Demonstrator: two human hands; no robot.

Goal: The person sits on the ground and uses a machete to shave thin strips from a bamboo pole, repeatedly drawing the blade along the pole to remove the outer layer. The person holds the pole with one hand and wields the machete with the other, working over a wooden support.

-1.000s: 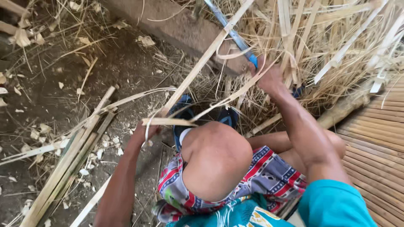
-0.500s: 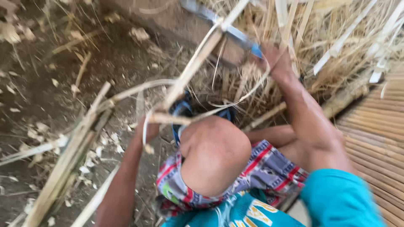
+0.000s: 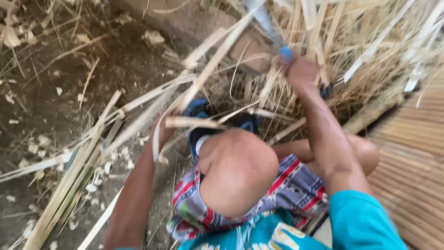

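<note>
Your right hand (image 3: 301, 73) is clenched on the blue handle (image 3: 286, 53) of a blade (image 3: 262, 18), which runs up and away from the hand into the heap of dry split strips (image 3: 370, 51). Your left hand (image 3: 165, 132) is grasping a long pale bamboo strip (image 3: 217, 60); the fingers are closed round it where it bends into a thin curl. From the left hand, the strip rises toward the blade and passes just beside it; contact there is too blurred to tell. Below and left of the left hand, a bundle of longer slats (image 3: 74, 180) lies on the dirt floor (image 3: 41, 102) among pale chips. To the right of your right hand lies a woven slat mat (image 3: 416, 157).
</note>
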